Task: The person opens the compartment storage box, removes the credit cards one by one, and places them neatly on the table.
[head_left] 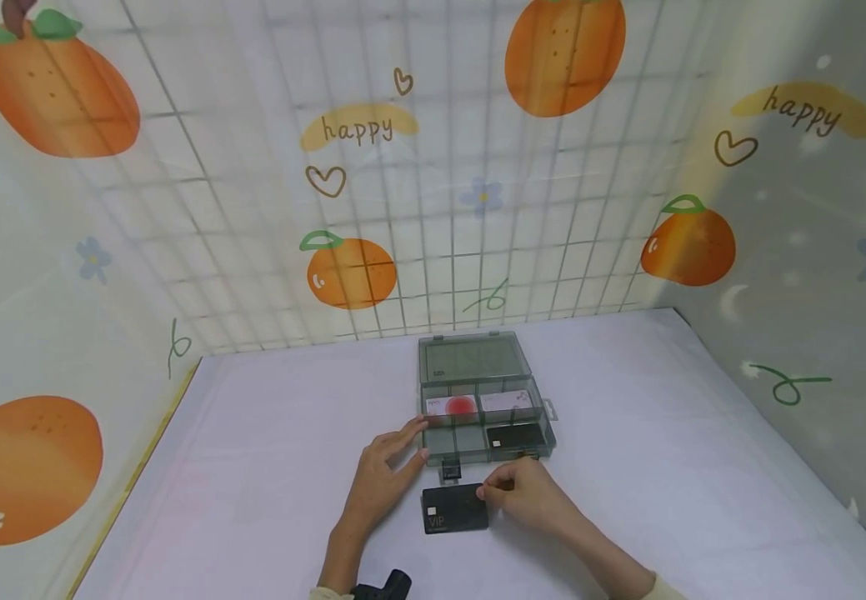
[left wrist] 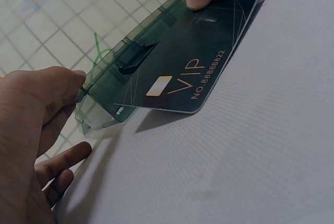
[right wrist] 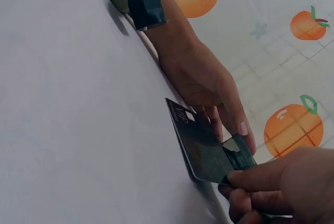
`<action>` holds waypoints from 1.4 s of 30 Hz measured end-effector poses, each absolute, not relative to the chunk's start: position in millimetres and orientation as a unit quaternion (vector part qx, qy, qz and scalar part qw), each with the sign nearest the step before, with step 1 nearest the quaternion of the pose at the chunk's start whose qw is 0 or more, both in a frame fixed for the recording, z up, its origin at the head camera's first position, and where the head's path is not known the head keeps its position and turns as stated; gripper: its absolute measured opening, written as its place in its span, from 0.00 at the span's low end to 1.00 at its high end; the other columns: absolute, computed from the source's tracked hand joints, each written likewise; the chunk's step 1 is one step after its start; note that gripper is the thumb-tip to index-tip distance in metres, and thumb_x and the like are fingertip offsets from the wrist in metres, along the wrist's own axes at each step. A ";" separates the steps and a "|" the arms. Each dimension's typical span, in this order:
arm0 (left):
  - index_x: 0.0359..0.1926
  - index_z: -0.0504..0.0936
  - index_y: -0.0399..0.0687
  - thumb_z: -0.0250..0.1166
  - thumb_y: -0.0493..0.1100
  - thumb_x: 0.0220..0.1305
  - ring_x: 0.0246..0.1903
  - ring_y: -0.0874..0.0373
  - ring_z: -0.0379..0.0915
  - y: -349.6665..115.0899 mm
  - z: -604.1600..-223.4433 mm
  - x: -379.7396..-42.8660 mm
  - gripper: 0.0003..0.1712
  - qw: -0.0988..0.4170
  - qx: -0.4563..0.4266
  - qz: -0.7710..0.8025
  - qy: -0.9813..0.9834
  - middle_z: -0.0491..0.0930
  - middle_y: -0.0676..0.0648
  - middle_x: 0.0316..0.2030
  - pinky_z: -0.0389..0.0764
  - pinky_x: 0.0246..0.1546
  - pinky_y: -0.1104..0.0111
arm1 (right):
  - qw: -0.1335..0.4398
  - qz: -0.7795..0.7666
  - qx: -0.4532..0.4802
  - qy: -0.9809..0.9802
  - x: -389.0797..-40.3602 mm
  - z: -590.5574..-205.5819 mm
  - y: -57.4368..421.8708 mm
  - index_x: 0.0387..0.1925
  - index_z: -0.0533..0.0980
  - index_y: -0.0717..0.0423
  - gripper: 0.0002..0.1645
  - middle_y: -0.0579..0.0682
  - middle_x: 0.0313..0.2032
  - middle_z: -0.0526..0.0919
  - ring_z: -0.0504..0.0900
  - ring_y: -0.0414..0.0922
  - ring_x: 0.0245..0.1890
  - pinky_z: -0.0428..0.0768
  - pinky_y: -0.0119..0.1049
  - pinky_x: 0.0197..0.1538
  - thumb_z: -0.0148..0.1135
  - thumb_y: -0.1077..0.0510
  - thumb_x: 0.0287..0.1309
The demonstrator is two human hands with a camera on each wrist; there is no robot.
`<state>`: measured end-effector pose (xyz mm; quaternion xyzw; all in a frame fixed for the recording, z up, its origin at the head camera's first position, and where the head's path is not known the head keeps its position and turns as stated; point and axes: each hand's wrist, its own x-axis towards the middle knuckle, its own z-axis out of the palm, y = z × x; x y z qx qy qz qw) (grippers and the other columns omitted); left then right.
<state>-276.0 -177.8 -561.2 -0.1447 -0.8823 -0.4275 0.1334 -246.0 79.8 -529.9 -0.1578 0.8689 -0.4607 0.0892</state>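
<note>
A black VIP card [head_left: 457,510] with a pale chip is pinched at its right end between the thumb and fingers of my right hand [head_left: 530,492]. In the left wrist view the card [left wrist: 190,72] is tilted, its lower edge close over the cloth. Behind it lies a translucent dark green divided box [head_left: 473,457], its lid [head_left: 478,358] folded back. My left hand [head_left: 382,477] rests against the box's left side with fingers loosely extended. The right wrist view shows the left hand [right wrist: 203,78] beyond the card [right wrist: 195,148].
In the box's back row lie a white card with a red circle [head_left: 440,406] and another white card [head_left: 506,401]. A black card [head_left: 518,436] lies in the front right section. White cloth [head_left: 267,467] covers the table; a fruit-print curtain [head_left: 245,250] hangs behind.
</note>
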 end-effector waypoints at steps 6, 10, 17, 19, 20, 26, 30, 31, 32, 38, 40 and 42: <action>0.64 0.79 0.66 0.66 0.56 0.67 0.61 0.52 0.71 -178.7 -558.8 -275.1 0.25 0.129 -0.145 -0.430 -0.882 0.72 0.67 0.64 0.66 0.62 0.43 | 0.078 -0.444 -0.152 0.879 -245.6 -530.1 76.4 0.26 0.86 0.49 0.06 0.37 0.22 0.81 0.74 0.40 0.26 0.73 0.33 0.27 0.72 0.56 0.58; 0.64 0.79 0.68 0.66 0.56 0.67 0.61 0.53 0.70 -180.1 -559.5 -275.8 0.25 0.126 -0.145 -0.434 -0.880 0.72 0.68 0.64 0.66 0.63 0.43 | 0.076 -0.439 -0.142 0.884 -245.4 -531.7 74.9 0.26 0.86 0.47 0.05 0.37 0.23 0.81 0.74 0.40 0.26 0.73 0.34 0.28 0.73 0.55 0.57; 0.64 0.78 0.70 0.66 0.56 0.67 0.61 0.54 0.71 -182.1 -562.3 -279.0 0.25 0.135 -0.150 -0.426 -0.882 0.72 0.69 0.64 0.68 0.61 0.44 | 0.056 -0.422 -0.144 0.893 -245.0 -530.4 72.8 0.22 0.84 0.46 0.09 0.36 0.21 0.80 0.73 0.38 0.23 0.70 0.31 0.26 0.74 0.55 0.56; 0.65 0.78 0.69 0.66 0.56 0.67 0.61 0.53 0.71 -182.6 -562.3 -279.1 0.25 0.136 -0.152 -0.426 -0.881 0.72 0.68 0.64 0.68 0.61 0.44 | 0.051 -0.420 -0.144 0.895 -244.7 -529.9 72.0 0.21 0.84 0.46 0.10 0.36 0.19 0.78 0.72 0.37 0.22 0.69 0.31 0.25 0.74 0.55 0.55; 0.65 0.78 0.69 0.66 0.56 0.68 0.61 0.53 0.70 -182.8 -561.7 -278.8 0.25 0.132 -0.152 -0.428 -0.881 0.71 0.69 0.64 0.68 0.61 0.44 | 0.049 -0.419 -0.144 0.895 -244.5 -529.7 71.6 0.20 0.83 0.46 0.10 0.36 0.19 0.78 0.72 0.37 0.21 0.68 0.31 0.24 0.74 0.56 0.55; 0.65 0.78 0.69 0.65 0.57 0.67 0.61 0.54 0.71 -183.2 -562.0 -278.5 0.25 0.133 -0.150 -0.427 -0.882 0.71 0.69 0.64 0.67 0.62 0.43 | 0.027 -0.400 -0.147 0.904 -244.1 -531.8 70.7 0.18 0.82 0.43 0.12 0.34 0.17 0.76 0.71 0.35 0.20 0.69 0.30 0.23 0.76 0.55 0.52; 0.65 0.78 0.67 0.64 0.58 0.68 0.60 0.53 0.71 -181.6 -563.0 -278.6 0.25 0.135 -0.154 -0.426 -0.881 0.72 0.67 0.65 0.67 0.61 0.43 | 0.014 -0.374 -0.168 0.912 -243.9 -533.8 71.9 0.19 0.81 0.42 0.12 0.32 0.17 0.75 0.71 0.33 0.20 0.70 0.30 0.24 0.76 0.55 0.52; 0.65 0.78 0.67 0.64 0.58 0.68 0.60 0.52 0.71 -181.1 -563.2 -278.5 0.25 0.133 -0.154 -0.427 -0.881 0.72 0.66 0.65 0.67 0.61 0.42 | 0.014 -0.369 -0.173 0.913 -243.8 -533.6 72.5 0.20 0.81 0.42 0.12 0.31 0.18 0.75 0.70 0.33 0.20 0.71 0.30 0.24 0.76 0.55 0.53; 0.65 0.78 0.66 0.64 0.59 0.68 0.61 0.52 0.71 -180.5 -563.1 -278.1 0.25 0.130 -0.154 -0.430 -0.880 0.72 0.66 0.65 0.67 0.61 0.42 | 0.015 -0.366 -0.176 0.914 -243.7 -532.8 73.4 0.20 0.81 0.42 0.11 0.31 0.18 0.75 0.71 0.33 0.20 0.71 0.30 0.25 0.75 0.55 0.54; 0.65 0.78 0.66 0.63 0.60 0.68 0.61 0.52 0.70 -179.2 -561.8 -275.9 0.26 0.124 -0.151 -0.432 -0.880 0.71 0.67 0.65 0.68 0.61 0.43 | 0.015 -0.371 -0.179 0.911 -252.5 -515.7 83.1 0.26 0.84 0.45 0.06 0.33 0.22 0.78 0.73 0.35 0.24 0.75 0.30 0.27 0.71 0.55 0.59; 0.65 0.78 0.66 0.64 0.60 0.68 0.61 0.52 0.70 -179.3 -561.8 -276.1 0.26 0.128 -0.154 -0.431 -0.880 0.71 0.67 0.65 0.68 0.61 0.43 | -0.005 -0.366 -0.192 0.911 -261.1 -507.7 87.3 0.30 0.85 0.47 0.04 0.33 0.24 0.79 0.73 0.35 0.25 0.76 0.30 0.28 0.70 0.56 0.62; 0.65 0.78 0.66 0.64 0.60 0.68 0.61 0.53 0.70 -179.6 -562.3 -276.4 0.26 0.128 -0.155 -0.432 -0.879 0.71 0.67 0.65 0.68 0.61 0.44 | -0.034 -0.350 -0.215 0.911 -272.3 -500.8 90.8 0.35 0.87 0.50 0.04 0.34 0.25 0.79 0.72 0.35 0.25 0.74 0.30 0.28 0.68 0.56 0.63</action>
